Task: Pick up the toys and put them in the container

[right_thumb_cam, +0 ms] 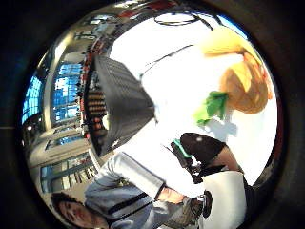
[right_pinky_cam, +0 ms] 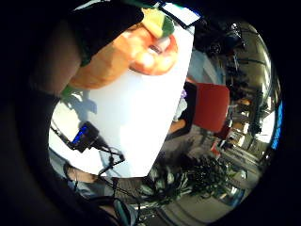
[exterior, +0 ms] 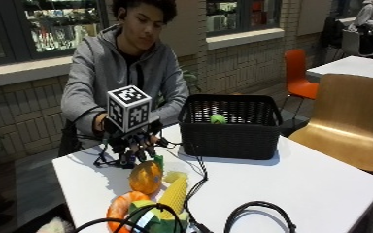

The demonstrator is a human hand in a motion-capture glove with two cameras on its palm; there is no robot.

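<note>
Centrally, toward the white table's (exterior: 315, 184) far edge, sat the black basket (exterior: 230, 127) with a green toy (exterior: 218, 118) inside. Near the front-left corner lay the corn toy (exterior: 174, 194) and a carrot toy (exterior: 116, 210). The gloved right hand (exterior: 133, 145) hovered with fingers hanging loose, empty, just above the orange pumpkin toy (exterior: 145, 177).

Basket (exterior: 228, 138) contents mostly hidden

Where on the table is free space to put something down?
Bare table lies in front of the basket, toward the wooden chair. It is crowded near the gloved hand: orange toy, corn, cables.
</note>
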